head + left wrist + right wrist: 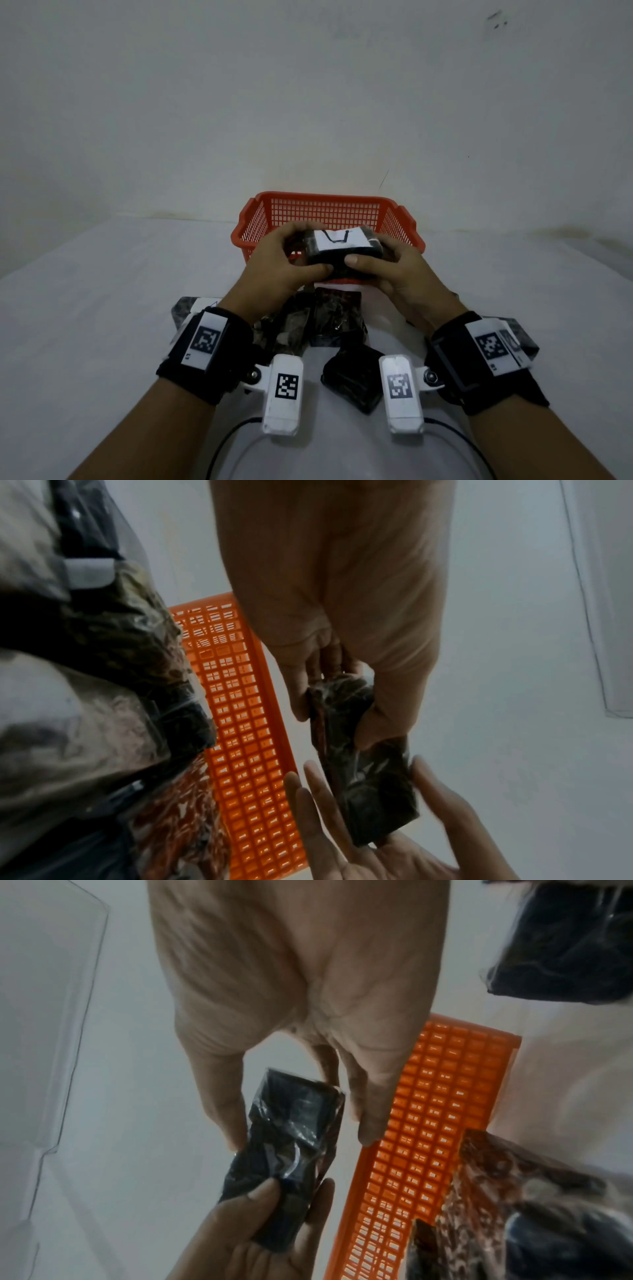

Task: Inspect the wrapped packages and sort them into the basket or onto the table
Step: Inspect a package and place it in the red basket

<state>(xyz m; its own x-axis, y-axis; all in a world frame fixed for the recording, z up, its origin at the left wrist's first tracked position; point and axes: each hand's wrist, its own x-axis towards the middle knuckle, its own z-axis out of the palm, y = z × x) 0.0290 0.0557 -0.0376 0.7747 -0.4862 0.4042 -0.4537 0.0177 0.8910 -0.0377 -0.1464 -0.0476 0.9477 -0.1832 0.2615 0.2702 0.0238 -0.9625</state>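
A: What do the 2 hands have?

B: The left hand (281,260) and the right hand (387,265) each grip one end of 1 dark wrapped package (342,250), thumbs pressed on its near edge, fingers curled round the far side. A white label (340,240) with a black mark faces up.

A: Where is it held?

B: Off the table (102,325), just in front of and partly over the near rim of the orange basket (329,209), which stands at the back by the wall (308,85).

A: And the wrist views?

B: In the left wrist view the package (363,764) shows crinkled clear film, with the basket (246,737) beside it.

A: The other packages?

B: A heap of wrapped packages (308,325) lies on the table below the hands, and 1 small black package (356,380) sits nearer the person, between the wrist cameras (284,394).
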